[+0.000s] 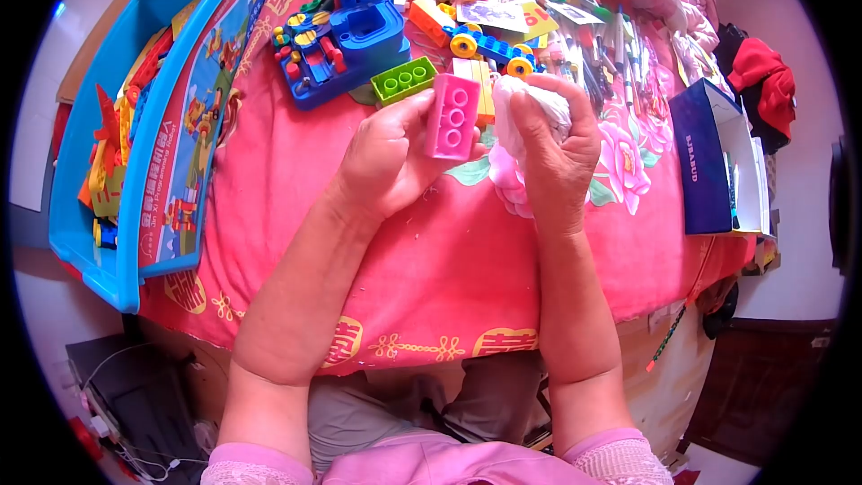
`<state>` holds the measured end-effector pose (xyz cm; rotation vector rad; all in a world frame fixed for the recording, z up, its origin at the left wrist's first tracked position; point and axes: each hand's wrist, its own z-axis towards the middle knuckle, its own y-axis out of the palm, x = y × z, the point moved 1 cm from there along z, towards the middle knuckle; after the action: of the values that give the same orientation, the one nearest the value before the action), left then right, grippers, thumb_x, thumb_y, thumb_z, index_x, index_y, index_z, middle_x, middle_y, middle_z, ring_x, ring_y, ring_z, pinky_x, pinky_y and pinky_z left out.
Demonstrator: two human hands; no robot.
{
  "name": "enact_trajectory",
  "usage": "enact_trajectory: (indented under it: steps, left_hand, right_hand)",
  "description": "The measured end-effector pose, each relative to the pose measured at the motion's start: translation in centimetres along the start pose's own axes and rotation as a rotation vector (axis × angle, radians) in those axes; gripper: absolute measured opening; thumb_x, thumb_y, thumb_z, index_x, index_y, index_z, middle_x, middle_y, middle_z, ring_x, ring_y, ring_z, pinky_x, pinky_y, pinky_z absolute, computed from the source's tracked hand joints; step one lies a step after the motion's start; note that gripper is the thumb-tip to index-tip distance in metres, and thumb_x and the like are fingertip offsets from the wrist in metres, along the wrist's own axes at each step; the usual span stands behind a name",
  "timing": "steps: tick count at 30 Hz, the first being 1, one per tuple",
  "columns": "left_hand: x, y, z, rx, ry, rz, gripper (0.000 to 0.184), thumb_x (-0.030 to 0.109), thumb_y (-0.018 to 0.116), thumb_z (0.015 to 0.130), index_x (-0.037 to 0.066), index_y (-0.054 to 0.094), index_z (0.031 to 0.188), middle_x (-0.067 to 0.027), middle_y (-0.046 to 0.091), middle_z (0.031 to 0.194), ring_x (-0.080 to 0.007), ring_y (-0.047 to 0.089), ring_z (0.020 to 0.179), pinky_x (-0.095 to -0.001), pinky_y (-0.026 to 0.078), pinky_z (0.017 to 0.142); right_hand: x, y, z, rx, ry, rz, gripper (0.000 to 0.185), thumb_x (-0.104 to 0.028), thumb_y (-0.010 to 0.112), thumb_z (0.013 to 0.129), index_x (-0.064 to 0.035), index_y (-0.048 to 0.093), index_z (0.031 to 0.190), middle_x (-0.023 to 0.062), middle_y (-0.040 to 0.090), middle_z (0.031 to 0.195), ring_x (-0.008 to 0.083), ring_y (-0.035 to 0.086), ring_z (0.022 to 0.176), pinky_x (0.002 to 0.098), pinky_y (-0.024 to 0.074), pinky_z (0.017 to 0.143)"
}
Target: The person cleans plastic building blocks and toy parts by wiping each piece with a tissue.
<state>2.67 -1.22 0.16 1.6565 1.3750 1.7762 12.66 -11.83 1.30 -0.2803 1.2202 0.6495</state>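
Observation:
My left hand (388,157) holds a pink toy brick (452,117) upright, its hollow underside with round tubes turned towards me. A crumpled white cloth or tissue (548,110) is gripped between the thumb and fingers of my right hand (561,148), a little to the right of the brick and apart from it. Just behind my left fingers lies a lime green brick (404,82), also showing its hollow underside. Partly hidden between my hands is a pale yellow and orange block (486,94).
A blue toy base (355,45) and wheeled blue toy cars (494,49) sit at the back. Pens (620,54) and cards lie behind my right hand. At left stands a blue bin (126,260) of toy parts; at right, a navy box (705,162). Red floral cloth (449,260) covers the table.

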Motion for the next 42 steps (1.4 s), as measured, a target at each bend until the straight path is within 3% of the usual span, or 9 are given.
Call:
enact_trajectory:
  steps: [9,15,16,24,26,31,36,38,42]
  left_hand:
    - [-0.7,-0.5,-0.2,-0.027,-0.001,0.106,0.023,0.023,0.049,0.089,0.002,0.053,0.100,-0.0065,0.059,0.088,-0.0136,0.058,0.073,-0.0248,0.048,0.061]
    - [-1.6,-0.6,0.1,0.043,0.059,0.090,0.022,0.023,0.043,0.093,0.007,0.051,0.105,-0.0052,0.059,0.089,-0.0128,0.060,0.074,-0.0250,0.049,0.061]
    - [-1.7,-1.0,0.3,0.066,0.058,0.090,0.023,0.024,0.041,0.093,0.007,0.052,0.105,-0.0050,0.059,0.089,-0.0123,0.059,0.076,-0.0257,0.049,0.062]
    - [-0.1,-2.5,1.2,0.012,0.017,-0.050,0.026,0.026,0.041,0.093,0.006,0.052,0.105,-0.0064,0.060,0.093,-0.0160,0.059,0.084,-0.0299,0.050,0.074]
    - [-0.5,-1.5,0.9,0.085,0.081,-0.027,0.026,0.025,0.042,0.093,0.004,0.052,0.105,-0.0072,0.060,0.095,-0.0153,0.060,0.084,-0.0290,0.050,0.073]
    - [-1.0,-0.1,0.2,0.125,0.215,0.218,0.031,0.027,0.036,0.095,0.003,0.051,0.108,-0.0087,0.059,0.098,-0.0147,0.059,0.088,-0.0284,0.049,0.077]
    - [-0.9,-0.6,0.6,0.171,0.251,0.086,0.029,0.024,0.036,0.094,0.003,0.048,0.111,-0.0078,0.058,0.095,-0.0133,0.059,0.083,-0.0264,0.049,0.074]
    - [-0.3,-1.0,0.5,0.163,0.204,0.085,0.025,0.019,0.036,0.094,0.003,0.048,0.109,-0.0088,0.057,0.096,-0.0148,0.058,0.085,-0.0271,0.048,0.077]
    - [-0.9,-1.6,1.0,0.117,0.194,-0.018,0.020,0.016,0.038,0.093,0.004,0.047,0.106,-0.0083,0.056,0.096,-0.0165,0.058,0.086,-0.0289,0.049,0.077]
  right_hand:
    - [-0.9,0.1,-0.3,-0.053,-0.097,-0.114,0.022,-0.003,0.064,0.077,-0.0029,0.054,0.097,0.0027,0.055,0.089,0.0085,0.055,0.081,0.0225,0.0472,0.067]
    - [0.1,0.6,0.3,-0.159,-0.542,-0.469,0.030,0.002,0.068,0.066,-0.0049,0.055,0.092,0.0083,0.055,0.087,0.0214,0.058,0.078,0.0299,0.0472,0.065]
    - [0.0,0.9,0.1,-0.232,-0.546,-0.479,0.033,0.002,0.068,0.062,-0.0067,0.056,0.092,0.0116,0.054,0.087,0.0287,0.057,0.079,0.0337,0.0469,0.066]
    - [-1.1,2.4,-2.4,-0.719,-0.328,-0.257,0.028,0.000,0.069,0.059,-0.0069,0.057,0.084,0.0101,0.053,0.079,0.0277,0.057,0.078,0.0336,0.0465,0.065]
    - [-1.2,1.7,-1.5,-0.495,-0.416,-0.227,0.029,0.002,0.068,0.061,-0.0055,0.057,0.087,0.0071,0.055,0.079,0.0204,0.057,0.074,0.0285,0.0453,0.063]
    - [-0.9,1.0,-0.9,-0.016,-0.006,0.027,0.030,0.000,0.070,0.065,-0.0052,0.055,0.091,0.0063,0.054,0.079,0.0169,0.056,0.074,0.0270,0.0444,0.063]
    - [-0.2,1.7,-1.2,-0.397,-0.398,-0.375,0.030,0.002,0.067,0.060,-0.0060,0.056,0.087,0.0101,0.053,0.079,0.0271,0.055,0.076,0.0331,0.0444,0.066]
    - [-0.9,2.1,-1.9,-0.642,-0.317,-0.304,0.029,0.003,0.065,0.060,-0.0059,0.056,0.087,0.0102,0.052,0.079,0.0271,0.055,0.076,0.0321,0.0445,0.066]
    - [-0.9,1.6,-1.7,-0.467,-0.281,-0.196,0.028,0.003,0.064,0.063,-0.0051,0.056,0.089,0.0076,0.054,0.080,0.0207,0.056,0.074,0.0285,0.0451,0.064]
